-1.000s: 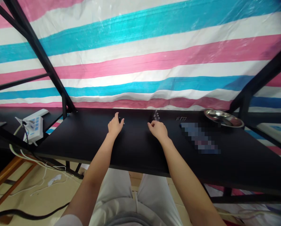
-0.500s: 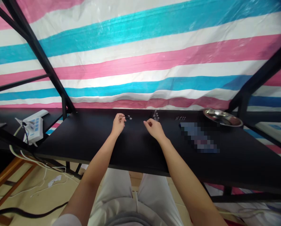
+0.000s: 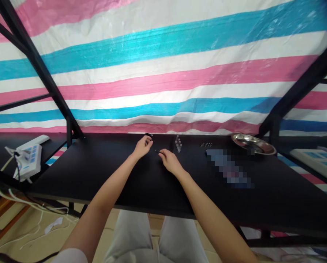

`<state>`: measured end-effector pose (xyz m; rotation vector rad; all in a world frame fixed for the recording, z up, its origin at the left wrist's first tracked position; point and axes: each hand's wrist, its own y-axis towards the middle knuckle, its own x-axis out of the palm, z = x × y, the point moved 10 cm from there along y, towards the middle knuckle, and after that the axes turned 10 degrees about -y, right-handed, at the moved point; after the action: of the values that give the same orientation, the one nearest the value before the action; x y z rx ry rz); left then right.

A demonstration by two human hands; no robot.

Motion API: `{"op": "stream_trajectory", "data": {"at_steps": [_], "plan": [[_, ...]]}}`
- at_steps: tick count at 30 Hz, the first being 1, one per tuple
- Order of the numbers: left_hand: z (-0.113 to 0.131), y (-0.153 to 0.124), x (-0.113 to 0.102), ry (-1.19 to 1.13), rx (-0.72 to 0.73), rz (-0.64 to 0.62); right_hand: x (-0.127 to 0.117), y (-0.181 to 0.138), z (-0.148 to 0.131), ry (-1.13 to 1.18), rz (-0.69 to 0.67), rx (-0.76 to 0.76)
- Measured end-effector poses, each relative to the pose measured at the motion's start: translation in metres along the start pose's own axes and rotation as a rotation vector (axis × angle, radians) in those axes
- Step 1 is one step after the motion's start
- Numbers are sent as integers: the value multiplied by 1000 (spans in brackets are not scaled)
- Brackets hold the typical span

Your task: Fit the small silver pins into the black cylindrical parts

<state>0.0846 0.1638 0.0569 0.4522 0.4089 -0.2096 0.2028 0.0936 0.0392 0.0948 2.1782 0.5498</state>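
Note:
My left hand [image 3: 143,147] is over the far middle of the black table, its fingers curled together; what they hold, if anything, is too small to make out. Just beyond its fingertips is a small dark piece [image 3: 148,134]. My right hand [image 3: 169,160] is closer to me and to the right, thumb and fingers pinching a short thin black stick [image 3: 157,151] that points toward the left hand. The two hands are apart. Past the right hand stands a cluster of small clear tube-like pieces [image 3: 178,145]. Further right lies a row of tiny clear pieces [image 3: 206,145].
A pixelated blue flat item [image 3: 229,170] lies on the black table [image 3: 103,160] at right. Behind it is a shiny metal dish [image 3: 270,149]. Black frame posts [image 3: 47,82] rise at both sides before a striped sheet [image 3: 163,80]. A white power strip [image 3: 32,160] with cables is at left.
My right hand has moved left toward the left hand, and a black stick now shows in its pinch. My left hand has shifted slightly right. The camera view has tilted up a little.

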Motion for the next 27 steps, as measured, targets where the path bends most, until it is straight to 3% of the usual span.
{"op": "stream_trajectory", "data": {"at_steps": [2, 6, 12, 16, 19, 23, 27], "plan": [[-4, 36, 4, 258, 83, -43, -1, 1, -2, -40, -1, -32], [-52, 91, 35, 539, -81, -267, 1, 0, -10, -61, -45, -99], [-66, 114, 54, 645, 30, -345, 0, 3, -11, -83, -76, -99], [-56, 108, 52, 676, 163, -349, -3, 4, -8, -71, -67, -86], [-41, 93, 42, 648, 219, -261, -4, 5, -5, -63, -49, -74], [-27, 62, 10, 407, 60, -18, -9, 5, 1, -34, 9, -53], [-15, 23, 5, 60, -62, -13, -12, 5, 4, 2, 37, -28]]}}
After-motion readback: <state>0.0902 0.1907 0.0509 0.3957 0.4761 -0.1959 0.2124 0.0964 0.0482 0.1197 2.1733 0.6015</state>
